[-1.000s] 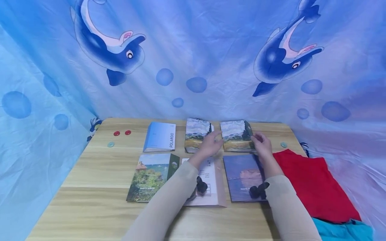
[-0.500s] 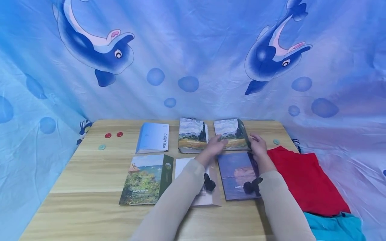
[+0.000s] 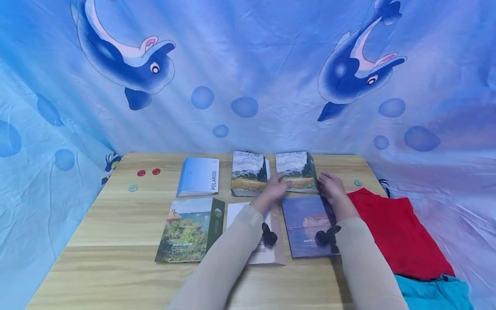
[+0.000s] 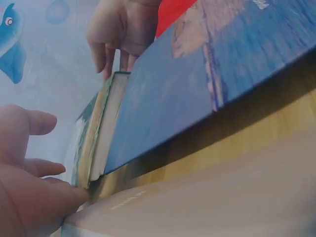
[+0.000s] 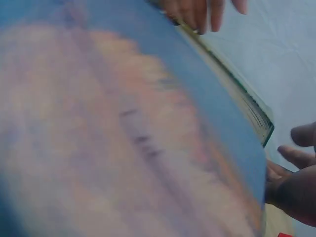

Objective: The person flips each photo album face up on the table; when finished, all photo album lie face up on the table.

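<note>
A photo album with a wheat-field painting on its cover [image 3: 296,168] lies flat at the back of the wooden table [image 3: 116,224]. My left hand [image 3: 280,186] touches its near left corner with relaxed fingers. My right hand [image 3: 327,183] rests its straight fingers on the near right corner. In the left wrist view the left hand [image 4: 34,173] meets the album's page edge [image 4: 101,133], and the right hand [image 4: 116,39] sits at the far corner. The right wrist view shows the right hand [image 5: 294,182] beside the album's edge [image 5: 247,106]. A blue-purple album [image 3: 306,224] lies just in front.
A twin wheat-field album [image 3: 249,172] and a blue Polaroid album [image 3: 199,176] lie to the left. A green photo album [image 3: 190,230] and a white booklet [image 3: 236,213] lie nearer. Red cloth [image 3: 391,232] and teal cloth [image 3: 434,292] cover the right edge. Small buttons [image 3: 141,173] sit far left.
My left hand has shifted right from the gap between the two wheat-field albums onto the right one's near corner. The right hand has stayed at the other corner.
</note>
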Demonstrator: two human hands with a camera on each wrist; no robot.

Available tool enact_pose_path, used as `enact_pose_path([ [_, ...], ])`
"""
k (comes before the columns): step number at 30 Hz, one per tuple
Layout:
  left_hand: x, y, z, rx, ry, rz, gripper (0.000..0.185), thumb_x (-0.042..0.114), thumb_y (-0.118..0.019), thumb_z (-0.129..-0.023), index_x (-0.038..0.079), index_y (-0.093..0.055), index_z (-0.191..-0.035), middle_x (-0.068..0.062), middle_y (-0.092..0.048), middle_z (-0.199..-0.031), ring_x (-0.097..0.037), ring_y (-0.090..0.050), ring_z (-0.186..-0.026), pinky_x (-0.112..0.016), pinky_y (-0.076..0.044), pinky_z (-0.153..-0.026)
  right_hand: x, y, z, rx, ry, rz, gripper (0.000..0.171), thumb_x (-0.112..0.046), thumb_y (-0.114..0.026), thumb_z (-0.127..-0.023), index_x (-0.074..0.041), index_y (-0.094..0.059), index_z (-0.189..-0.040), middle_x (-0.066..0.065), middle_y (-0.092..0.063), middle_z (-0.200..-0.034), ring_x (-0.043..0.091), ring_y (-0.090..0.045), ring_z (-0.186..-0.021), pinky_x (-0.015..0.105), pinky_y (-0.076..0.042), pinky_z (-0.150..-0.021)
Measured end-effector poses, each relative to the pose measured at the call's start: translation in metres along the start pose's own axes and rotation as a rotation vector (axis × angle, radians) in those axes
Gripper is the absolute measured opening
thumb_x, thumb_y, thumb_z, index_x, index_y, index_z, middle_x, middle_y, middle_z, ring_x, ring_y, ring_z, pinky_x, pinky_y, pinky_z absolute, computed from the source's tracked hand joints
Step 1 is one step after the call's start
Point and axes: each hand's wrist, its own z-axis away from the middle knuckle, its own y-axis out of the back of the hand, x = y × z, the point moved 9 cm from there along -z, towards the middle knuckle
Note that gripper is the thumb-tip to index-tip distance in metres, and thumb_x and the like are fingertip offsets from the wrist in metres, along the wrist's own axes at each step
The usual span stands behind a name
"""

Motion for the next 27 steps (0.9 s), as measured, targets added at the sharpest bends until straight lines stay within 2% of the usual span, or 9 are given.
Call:
enact_pose_path([
  [3, -0.004, -0.002, 0.0, -0.03, 0.017, 0.046, 0.065, 0.031, -0.063, -0.099, 0.015, -0.038, -0.157, -0.01, -0.034, -0.162, -0.036, -0.033, -0.146, -0.056, -0.032, -0.117, 0.002, 0.0, -0.001, -0.02, -0.043, 0.006, 0.056, -0.015, -0.036, -0.109, -0.003, -0.019, -0.161, 0.023, -0.04, -0.153, 0.027, -0.049, -0.134, 0.043, -0.038, -0.115],
  [5, -0.003, -0.004, 0.0, -0.053, 0.025, 0.094, 0.066, 0.029, -0.064, -0.099, 0.016, -0.038, -0.157, -0.01, -0.035, -0.161, -0.036, -0.036, -0.145, -0.055, -0.035, -0.115, 0.0, -0.001, -0.001, -0.02, -0.058, -0.003, 0.055, -0.014, -0.037, -0.109, -0.002, -0.021, -0.161, 0.014, -0.058, -0.132, 0.015, -0.059, -0.11, 0.033, -0.049, -0.101],
  [8, -0.001, -0.007, 0.002, -0.081, 0.041, 0.177, 0.068, 0.028, -0.065, -0.098, 0.016, -0.036, -0.158, -0.01, -0.035, -0.162, -0.035, -0.037, -0.144, -0.054, -0.037, -0.114, -0.004, -0.003, -0.003, -0.027, -0.066, -0.049, 0.051, -0.012, -0.039, -0.109, 0.002, -0.029, -0.157, -0.003, -0.062, -0.095, 0.005, -0.058, -0.083, 0.024, -0.053, -0.079],
  [10, -0.001, -0.01, 0.003, -0.1, 0.05, 0.224, 0.072, 0.031, -0.066, -0.097, 0.015, -0.034, -0.159, -0.011, -0.034, -0.162, -0.035, -0.038, -0.144, -0.054, -0.035, -0.115, -0.006, -0.003, -0.002, -0.024, -0.081, -0.131, 0.048, -0.014, -0.041, -0.109, 0.001, -0.035, -0.154, -0.006, -0.061, -0.086, 0.006, -0.059, -0.081, 0.026, -0.054, -0.08],
  [12, -0.001, -0.013, 0.003, -0.13, 0.046, 0.255, 0.076, 0.033, -0.067, -0.096, 0.014, -0.03, -0.16, -0.011, -0.032, -0.163, -0.035, -0.037, -0.144, -0.054, -0.032, -0.117, -0.009, -0.003, 0.0, -0.008, -0.105, -0.247, 0.046, -0.016, -0.045, -0.108, -0.002, -0.04, -0.151, -0.004, -0.062, -0.093, 0.01, -0.061, -0.092, 0.031, -0.054, -0.092],
  [15, 0.002, -0.02, 0.003, -0.171, 0.032, 0.274, 0.081, 0.036, -0.068, -0.095, 0.012, -0.028, -0.161, -0.01, -0.03, -0.164, -0.034, -0.033, -0.147, -0.052, -0.027, -0.12, -0.015, -0.002, 0.003, 0.029, -0.119, -0.366, 0.049, -0.022, -0.05, -0.107, -0.01, -0.04, -0.154, 0.005, -0.058, -0.124, 0.015, -0.056, -0.117, 0.033, -0.044, -0.109],
  [18, 0.011, -0.028, 0.002, -0.206, -0.009, 0.281, 0.081, 0.041, -0.066, -0.095, 0.013, -0.028, -0.161, -0.007, -0.028, -0.165, -0.029, -0.028, -0.15, -0.049, -0.025, -0.121, -0.027, -0.002, 0.007, 0.044, -0.072, -0.347, 0.056, -0.025, -0.052, -0.106, -0.012, -0.035, -0.158, 0.007, -0.048, -0.142, 0.013, -0.054, -0.12, 0.025, -0.048, -0.103],
  [22, 0.032, -0.043, 0.006, -0.296, -0.071, 0.361, 0.077, 0.041, -0.061, -0.099, 0.015, -0.026, -0.162, -0.008, -0.033, -0.163, -0.03, -0.037, -0.145, -0.051, -0.03, -0.119, -0.044, -0.002, 0.019, 0.1, 0.024, -0.294, 0.055, -0.025, -0.051, -0.106, -0.008, -0.037, -0.157, 0.004, -0.053, -0.132, 0.004, -0.06, -0.097, 0.015, -0.053, -0.079],
  [27, 0.052, -0.054, 0.013, -0.35, -0.102, 0.448, 0.068, 0.034, -0.056, -0.103, 0.018, -0.026, -0.162, -0.007, -0.035, -0.162, -0.03, -0.04, -0.144, -0.057, -0.032, -0.116, -0.059, -0.012, 0.043, 0.21, 0.143, -0.283, 0.046, -0.023, -0.053, -0.105, -0.005, -0.052, -0.147, 0.0, -0.061, -0.116, 0.004, -0.061, -0.09, 0.015, -0.054, -0.076],
])
